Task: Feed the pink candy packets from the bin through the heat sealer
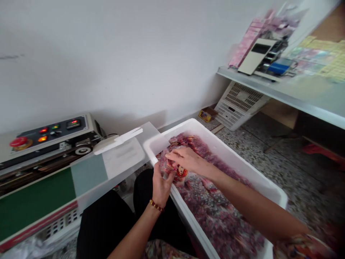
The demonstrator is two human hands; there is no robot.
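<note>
Evidently, the left hand (161,181) grips a clear, red-printed plastic packet (180,171) at the white rectangular tub (279,194)'s far left — slack fingers might drop it; whether the right hand (187,159) pinches — I cannot tell.

Hands, two, at centre: one left hand (161,185), one right hand (187,160). Bracelet (156,205), one, lower centre. Tub (239,163), one, centre to lower right; its packets (229,223) cannot be counted. At left: one red button (19,141), three lights (42,139), one dial (55,133), one display (73,123). Upper right: one table (332,94). Right of centre: one yellow box (205,116).
</note>
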